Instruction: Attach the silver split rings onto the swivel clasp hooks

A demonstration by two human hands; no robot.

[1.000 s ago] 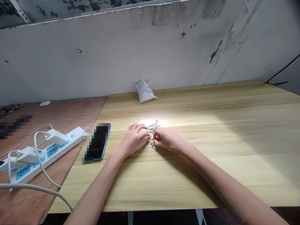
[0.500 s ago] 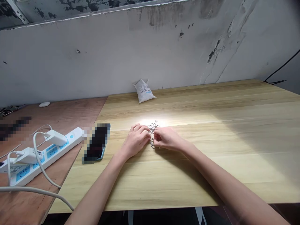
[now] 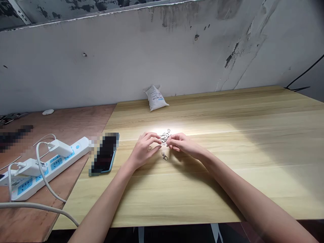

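Observation:
A small pile of silvery swivel clasps with rings lies on the wooden table under a bright patch of light. My left hand is at the pile's left side, its thumb and fingers curved and apart. A small ring shows in the gap of that hand; whether it is held there or lies on the table I cannot tell. My right hand pinches with thumb and forefinger at the pile's near right edge; whatever is between the fingertips is too small to make out. One single swivel clasp lies nearer me, apart from the pile.
A phone lies to the left. Beyond it, a white power strip with chargers and cables rests on a reddish board. At the back, a white printed packet sits near the wall.
My hands have drawn apart a little, and the left one has opened. My right hand has shifted slightly up towards the pile. The near clasp, partly covered before, now shows fully.

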